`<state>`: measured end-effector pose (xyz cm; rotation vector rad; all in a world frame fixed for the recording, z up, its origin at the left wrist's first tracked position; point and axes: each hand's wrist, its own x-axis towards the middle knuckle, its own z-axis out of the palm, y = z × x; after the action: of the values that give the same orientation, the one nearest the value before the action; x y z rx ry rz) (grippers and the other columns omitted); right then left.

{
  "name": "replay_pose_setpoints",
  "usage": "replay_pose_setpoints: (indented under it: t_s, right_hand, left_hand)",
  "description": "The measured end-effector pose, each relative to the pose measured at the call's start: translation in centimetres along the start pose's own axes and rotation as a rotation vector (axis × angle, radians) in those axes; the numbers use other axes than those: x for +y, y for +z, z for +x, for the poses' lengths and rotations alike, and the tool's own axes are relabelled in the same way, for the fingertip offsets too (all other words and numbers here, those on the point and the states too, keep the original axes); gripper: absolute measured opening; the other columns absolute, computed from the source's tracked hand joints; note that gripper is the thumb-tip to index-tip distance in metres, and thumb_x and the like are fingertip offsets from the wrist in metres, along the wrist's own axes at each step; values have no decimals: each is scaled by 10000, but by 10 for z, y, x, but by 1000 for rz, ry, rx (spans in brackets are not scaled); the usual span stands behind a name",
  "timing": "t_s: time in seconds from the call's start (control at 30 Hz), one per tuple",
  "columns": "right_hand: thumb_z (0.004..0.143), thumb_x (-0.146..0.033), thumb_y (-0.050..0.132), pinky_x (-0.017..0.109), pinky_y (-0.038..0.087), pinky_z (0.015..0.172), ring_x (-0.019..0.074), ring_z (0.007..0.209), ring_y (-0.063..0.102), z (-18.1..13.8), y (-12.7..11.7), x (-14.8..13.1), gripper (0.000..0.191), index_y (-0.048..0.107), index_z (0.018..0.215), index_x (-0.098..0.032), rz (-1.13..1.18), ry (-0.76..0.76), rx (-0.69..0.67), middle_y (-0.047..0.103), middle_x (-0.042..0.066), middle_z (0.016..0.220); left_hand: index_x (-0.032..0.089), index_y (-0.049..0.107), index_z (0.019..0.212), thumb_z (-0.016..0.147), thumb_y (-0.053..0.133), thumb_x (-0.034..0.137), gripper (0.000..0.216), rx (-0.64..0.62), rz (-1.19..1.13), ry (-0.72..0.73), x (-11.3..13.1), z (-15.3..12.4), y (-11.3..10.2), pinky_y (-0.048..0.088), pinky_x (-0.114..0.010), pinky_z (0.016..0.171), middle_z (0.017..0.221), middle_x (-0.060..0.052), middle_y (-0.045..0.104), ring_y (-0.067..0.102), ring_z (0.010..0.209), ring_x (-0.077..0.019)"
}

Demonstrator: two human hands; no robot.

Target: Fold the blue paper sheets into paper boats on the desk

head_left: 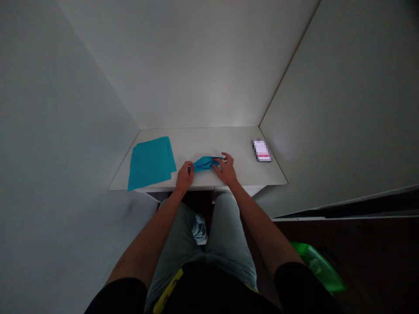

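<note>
A folded piece of blue paper (204, 163) is held between my two hands, just above or on the white table near its front edge. My left hand (185, 175) is closed on the paper's left end, with the fingers curled. At the right end, my right hand (226, 169) pinches the paper between thumb and fingers, with one finger lifted away. Creases and a raised fold run along the paper's middle; the ends are partly hidden by my fingers. Left of my left hand lie several flat blue sheets (151, 161), loosely stacked.
The white table (209, 135) is hemmed in by walls at the back and both sides. A phone (262, 150) with a lit screen lies at its right end. The blue sheets overhang the front edge slightly. A green plastic container (316, 264) sits on the floor at lower right.
</note>
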<state>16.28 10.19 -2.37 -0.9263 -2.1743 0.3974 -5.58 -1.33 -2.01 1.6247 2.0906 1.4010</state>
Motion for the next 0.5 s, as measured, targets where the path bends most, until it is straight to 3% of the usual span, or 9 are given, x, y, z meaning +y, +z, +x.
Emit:
replay_pose_setpoints:
  t_s: [0.13,0.27,0.5]
  right_hand:
    - [1047,-433,557,587,484,1162,365,1265,560,3,4,5,447,643,1408,-183,8,-11,-88,666,184,1300]
    - [1032,-409,560,570,498,1158,368,1328,565,4,6,7,484,590,1447,-164,9,23,-93,646,205,1390]
    - [999,-327,584,590,484,1174,371,1353,568,4,6,9,468,576,1447,-190,34,18,-66,633,203,1423]
  left_hand:
    - [224,661,1079,1002,518,183,167,-86,29,93,2,1,-2,552,-412,1034,1122,-95,742,708,1080,-243]
    - [219,662,1219,902,741,256,329,-103,44,85,6,1,-1,560,-427,1063,1217,-100,745,709,1142,-265]
    - [217,686,1203,907,742,249,303,-114,11,47,7,2,-2,590,-425,1011,1186,-90,774,729,1062,-254]
